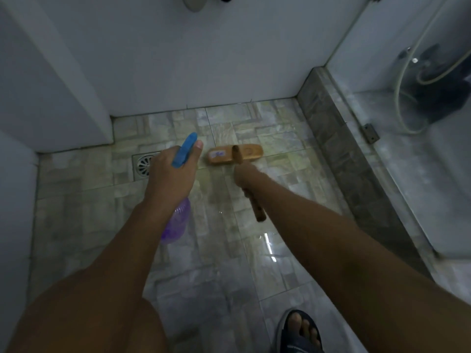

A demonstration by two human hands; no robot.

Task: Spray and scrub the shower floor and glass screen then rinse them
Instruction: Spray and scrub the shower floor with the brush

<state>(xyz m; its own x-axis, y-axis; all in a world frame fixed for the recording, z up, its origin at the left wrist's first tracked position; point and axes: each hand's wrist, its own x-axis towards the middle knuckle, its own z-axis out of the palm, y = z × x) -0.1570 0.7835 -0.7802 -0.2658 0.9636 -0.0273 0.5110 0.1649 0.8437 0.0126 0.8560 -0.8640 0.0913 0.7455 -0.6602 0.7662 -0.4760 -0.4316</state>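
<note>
The left hand (170, 174) grips a purple spray bottle (177, 222) by its blue trigger head. The right hand (246, 177) is curled round the wooden handle of a scrub brush (235, 154), whose head rests on the wet shower floor (224, 263) just ahead. A round drain (144, 165) lies beside the left hand; the glass screen (397, 59) stands to the right.

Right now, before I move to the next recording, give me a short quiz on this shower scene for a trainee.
1. True or false: the left hand grips the spray bottle.
2. The scrub brush held by the right hand has its head: A lifted clear, B down on the tiled floor, C turned upside down.
3. Fill in: the floor drain lies to the brush head's ___.
Key: 1 true; 2 B; 3 left.
</note>
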